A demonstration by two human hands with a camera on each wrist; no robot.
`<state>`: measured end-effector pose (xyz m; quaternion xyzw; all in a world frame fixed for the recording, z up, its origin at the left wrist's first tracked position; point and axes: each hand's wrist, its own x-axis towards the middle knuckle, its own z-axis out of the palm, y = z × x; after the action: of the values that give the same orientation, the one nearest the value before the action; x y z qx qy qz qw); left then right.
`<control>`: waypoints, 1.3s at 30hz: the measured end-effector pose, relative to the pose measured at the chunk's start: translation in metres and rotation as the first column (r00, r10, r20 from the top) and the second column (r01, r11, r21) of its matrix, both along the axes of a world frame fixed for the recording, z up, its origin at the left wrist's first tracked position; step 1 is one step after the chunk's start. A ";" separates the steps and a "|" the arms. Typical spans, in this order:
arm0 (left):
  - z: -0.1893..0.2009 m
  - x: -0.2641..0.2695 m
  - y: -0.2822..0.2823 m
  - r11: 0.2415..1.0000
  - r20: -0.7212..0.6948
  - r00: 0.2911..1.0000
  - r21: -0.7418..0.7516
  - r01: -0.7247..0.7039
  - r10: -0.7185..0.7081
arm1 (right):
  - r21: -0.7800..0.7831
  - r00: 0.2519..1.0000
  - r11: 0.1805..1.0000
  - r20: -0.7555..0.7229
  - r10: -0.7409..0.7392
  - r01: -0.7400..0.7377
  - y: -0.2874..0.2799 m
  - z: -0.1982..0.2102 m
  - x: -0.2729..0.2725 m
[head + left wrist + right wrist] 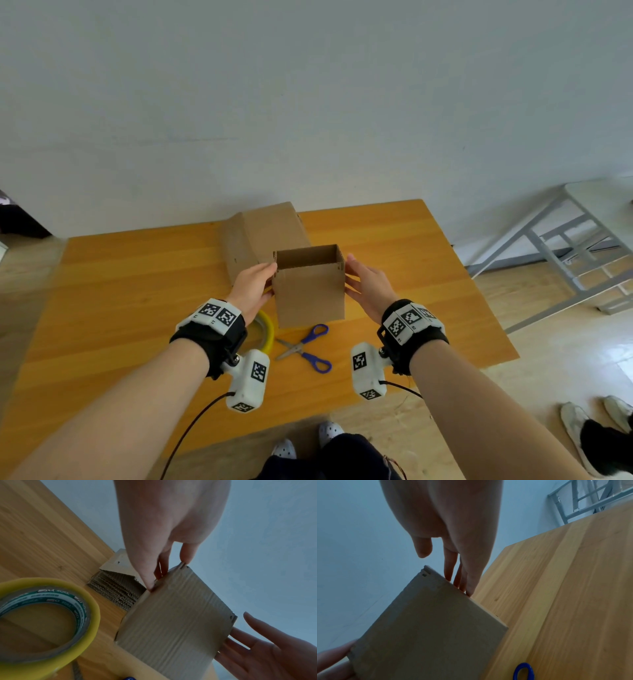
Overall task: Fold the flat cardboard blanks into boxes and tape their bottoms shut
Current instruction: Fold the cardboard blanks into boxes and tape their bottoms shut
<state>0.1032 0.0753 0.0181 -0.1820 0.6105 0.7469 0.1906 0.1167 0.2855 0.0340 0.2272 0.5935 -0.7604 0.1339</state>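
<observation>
An erected brown cardboard box (310, 294) with its top open is held between my two hands over the wooden table (137, 291). My left hand (263, 277) presses its left side; the left wrist view shows straight fingers (186, 555) at the box (175, 622) and the thumb on its front corner. My right hand (356, 277) lies flat against the right side. In the right wrist view its straight fingers (452, 566) touch the box (428, 635) and the thumb stands off. The box's bottom is hidden. I cannot tell if it touches the table.
A stack of flat blanks (260, 233) lies just behind the box. A yellow tape roll (269, 330) and blue-handled scissors (303, 346) lie in front of it. A grey metal frame (565, 257) stands right of the table. Another person's shoes (582, 431) are at lower right.
</observation>
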 end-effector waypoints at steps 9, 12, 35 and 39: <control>-0.001 -0.012 0.007 0.998 0.060 0.998 -0.051 0.026 -0.023 | 0.002 0.999 1.000 0.041 -0.013 0.013 0.017 -0.009 -0.011; -0.003 -0.020 0.018 0.999 0.065 0.998 -0.042 0.027 -0.024 | -0.013 1.000 1.000 0.027 -0.010 0.010 0.032 -0.011 -0.020; -0.008 -0.180 0.234 0.959 0.075 0.986 -0.235 0.160 -0.146 | 0.133 0.997 0.991 0.078 0.007 -0.018 0.234 -0.031 -0.179; -0.017 -0.207 0.265 0.954 0.081 0.981 -0.231 0.189 -0.174 | 0.162 0.996 0.987 0.089 -0.010 -0.005 0.264 -0.039 -0.206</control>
<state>-0.1041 0.3400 0.0015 -0.1690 0.7038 0.6418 0.2534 -0.0895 0.5497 -0.0050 0.2721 0.6463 -0.6989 0.1406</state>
